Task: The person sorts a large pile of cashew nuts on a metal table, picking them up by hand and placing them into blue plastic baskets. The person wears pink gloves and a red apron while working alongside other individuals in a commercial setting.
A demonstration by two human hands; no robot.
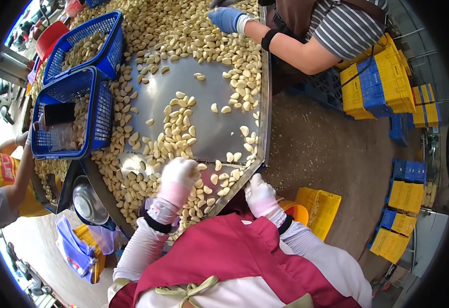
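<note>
Peeled garlic cloves (178, 129) are spread over a metal tabletop (209, 86) in front of me. My left hand (178, 177), in a white and pink glove, is curled low over cloves near the table's near corner. Its fingertips are hidden, so I cannot see whether it holds a clove. My right hand (261, 194), gloved alike, is at the table's raised metal rim (243, 175), on the outer side. Those fingers are bent too, and what they hold, if anything, does not show. An orange bucket (295, 211) is partly visible beside the right wrist.
Two blue plastic baskets (102, 109) with cloves stand at the left; a dark phone (59, 113) lies in the nearer one. A co-worker's blue-gloved hand (226, 20) touches the far heap. Another person (7, 181) works at left. Yellow crates (318, 211) stand on the floor.
</note>
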